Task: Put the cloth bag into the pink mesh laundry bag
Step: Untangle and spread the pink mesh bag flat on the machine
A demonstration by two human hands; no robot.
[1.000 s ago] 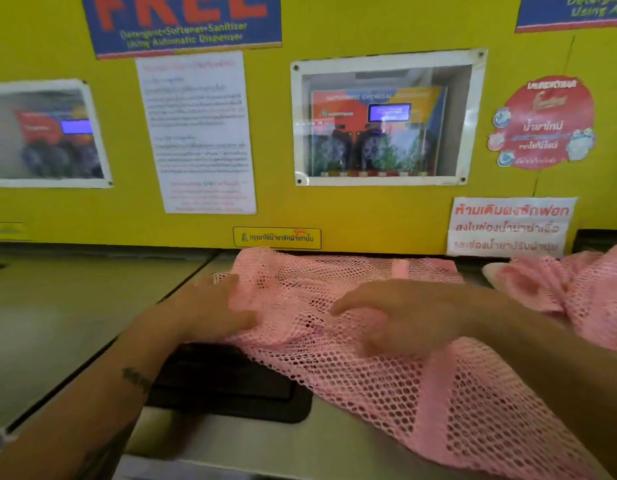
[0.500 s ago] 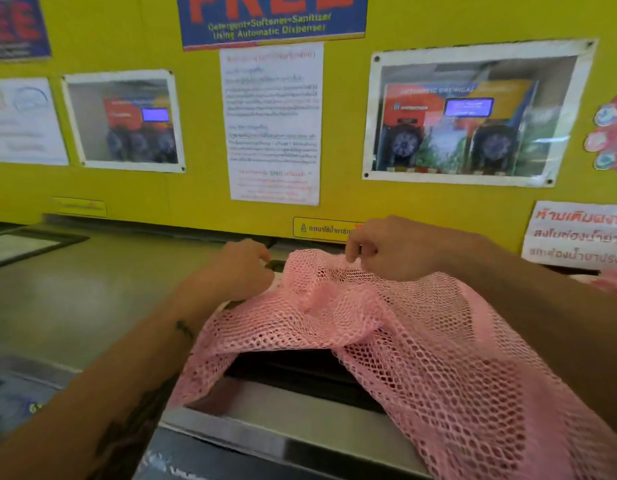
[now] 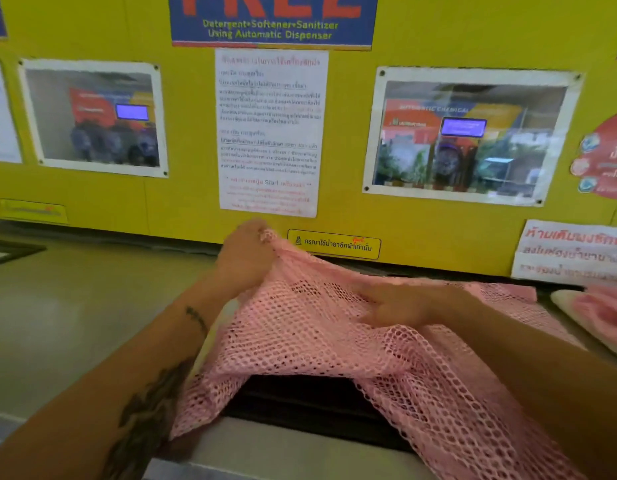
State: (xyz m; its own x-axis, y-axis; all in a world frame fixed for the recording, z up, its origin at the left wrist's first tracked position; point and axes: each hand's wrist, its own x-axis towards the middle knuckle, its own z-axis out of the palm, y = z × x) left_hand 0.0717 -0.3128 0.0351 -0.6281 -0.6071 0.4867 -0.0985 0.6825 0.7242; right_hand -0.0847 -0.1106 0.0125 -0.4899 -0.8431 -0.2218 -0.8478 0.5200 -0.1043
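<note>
L hand (image 3: 246, 258) pinches pink mesh laundry bag (image 3: 334, 337) top edge; R hand (image 3: 400, 306) flat on mesh, fingers loose. Cloth bag (image 3: 598, 320) right of mesh, apart. Risk: mouth not found, mesh slips w/ one-hand pinch.

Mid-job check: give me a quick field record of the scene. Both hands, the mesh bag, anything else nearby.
left hand: pinches a raised edge of the pink mesh laundry bag
right hand: on the mesh, fingers spread over it; grip unclear
pink mesh laundry bag: draped over the grey machine top and a dark recess
cloth bag: not identifiable
far right: more pink fabric, partly cut off
backdrop: yellow wall with notices
</note>
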